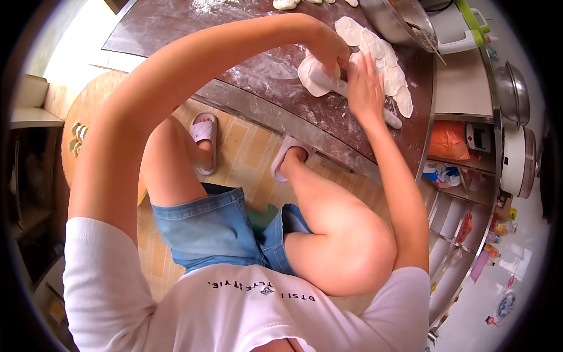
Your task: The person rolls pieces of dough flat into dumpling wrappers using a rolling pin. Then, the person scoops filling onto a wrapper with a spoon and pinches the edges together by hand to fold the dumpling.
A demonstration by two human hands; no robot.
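Note:
A round, flat dough wrapper (311,78) lies on the floured brown table under one end of a pale rolling pin (392,119). My left hand (333,51) reaches over from the far side, its fingers curled down at the wrapper's edge; the fingertips are partly hidden. Stretched out, the fingers of my right hand (366,88) lie flat, with the palm resting across the middle of the pin. Just beyond my right hand, several rolled dough wrappers (394,78) overlap in a row.
A metal bowl (399,23) stands at the table's far right, beside the wrappers. More dough pieces (286,4) lie at the far edge. Flour dusts the table (258,82). A round wooden stool (94,97) is to the left; shelves (460,158) with bags stand right.

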